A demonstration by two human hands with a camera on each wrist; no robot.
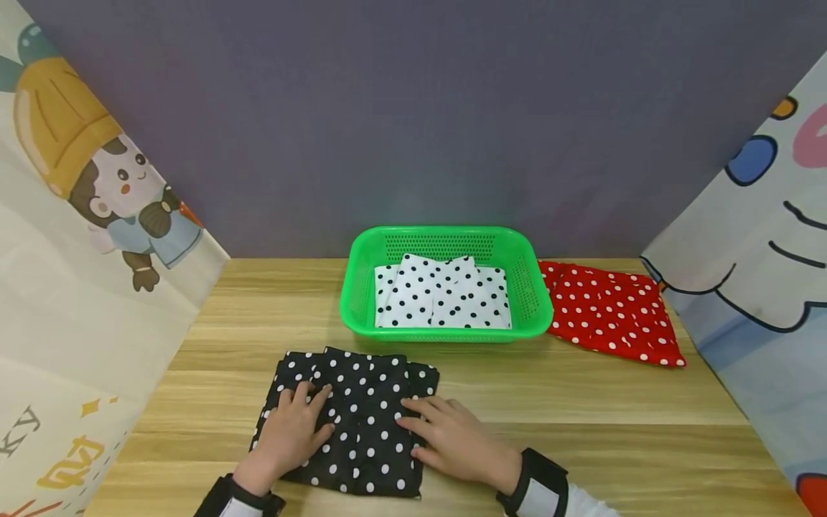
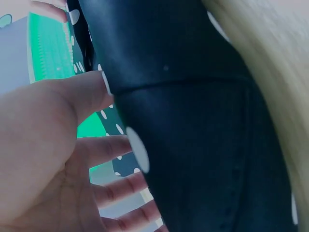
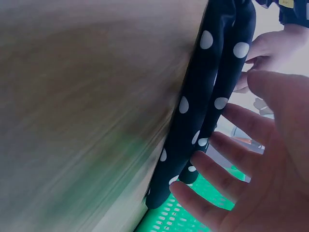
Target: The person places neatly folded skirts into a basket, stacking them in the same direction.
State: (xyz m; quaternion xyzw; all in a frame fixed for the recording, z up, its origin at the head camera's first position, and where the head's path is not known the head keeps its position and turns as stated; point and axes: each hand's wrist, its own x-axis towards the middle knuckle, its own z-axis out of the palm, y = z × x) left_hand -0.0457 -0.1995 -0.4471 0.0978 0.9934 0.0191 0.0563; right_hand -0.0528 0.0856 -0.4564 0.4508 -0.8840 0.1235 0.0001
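A black cloth with white polka dots (image 1: 362,431), folded into a layered rectangle, lies on the wooden table near its front. My left hand (image 1: 288,432) rests on the cloth's left part with fingers spread. At the right edge, my right hand (image 1: 455,439) touches the fabric with its fingertips, fingers extended. In the left wrist view, the thumb and fingers of the left hand (image 2: 58,150) meet the dark fabric (image 2: 188,145). The right wrist view shows the right hand's straight fingers (image 3: 219,176) along the folded edge of the cloth (image 3: 193,96).
Behind the cloth stands a green plastic basket (image 1: 446,335) holding a folded white cloth with black dots (image 1: 442,294). To its right lies a folded red cloth with white dots (image 1: 610,312), one corner beside the basket. Printed cartoon sheets (image 1: 116,237) flank the wooden table (image 1: 271,301).
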